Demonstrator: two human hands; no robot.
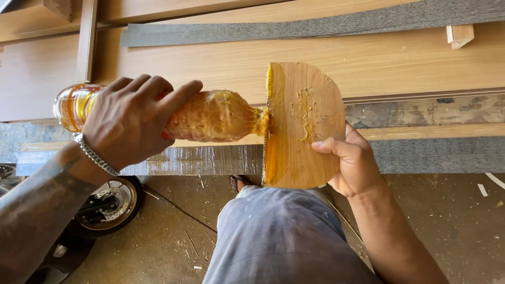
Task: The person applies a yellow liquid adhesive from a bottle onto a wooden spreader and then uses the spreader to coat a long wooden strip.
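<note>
My left hand (131, 118) grips a clear plastic bottle (210, 117) of amber glue, laid on its side with the nozzle pointing right. The nozzle touches the left edge of a small wooden spreader board (302, 126) with rounded corners. A thick yellow line of glue runs down that left edge, and dried glue marks its face. My right hand (352, 160) holds the board upright by its right side, thumb on the front. A metal chain bracelet is on my left wrist.
Long light-wood panels (221, 58) lie across the view behind the hands, with a grey strip (315, 26) on top and a small wood block (460, 34). A grey-edged board (436, 155) lies nearer. A motorbike wheel (110, 202) stands on the dusty floor at lower left.
</note>
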